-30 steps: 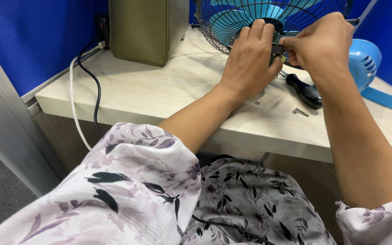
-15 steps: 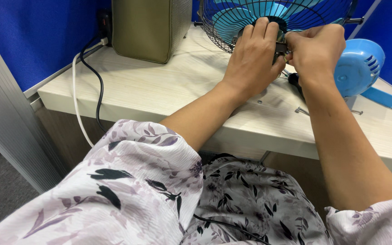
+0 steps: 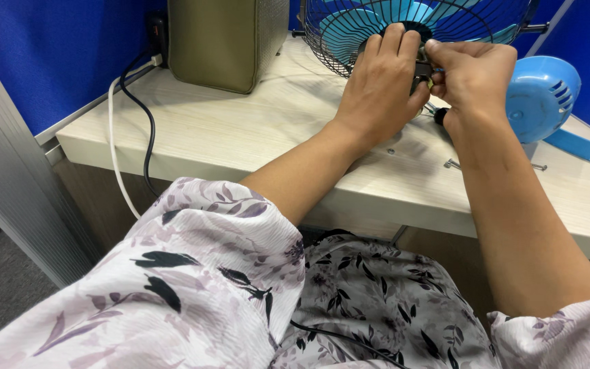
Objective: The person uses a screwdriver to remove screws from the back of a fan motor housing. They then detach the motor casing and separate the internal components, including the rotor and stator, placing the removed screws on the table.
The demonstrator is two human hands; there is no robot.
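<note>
Taking the wire fan cage (image 3: 349, 34) as your landmark: well to its left a white cable (image 3: 113, 130) and a black cable (image 3: 146, 130) hang over the edge of the desk (image 3: 227, 130), and just left of the cage stands an olive box (image 3: 227, 41); at the cage's lower front your left hand (image 3: 380, 85) curls closed around a small dark part (image 3: 423, 68) at the hub, and your right hand (image 3: 476, 75) meets it there, fingertips pinched narrow on the same part; what the part is I cannot tell, for your fingers cover most of it; to the cage's right the blue motor housing (image 3: 544, 96) lies detached on the desk, and below it loose screws (image 3: 453, 164) lie unfitted; so I judge the fan partly apart, with the hub piece in hand and housing and screws not yet on.
</note>
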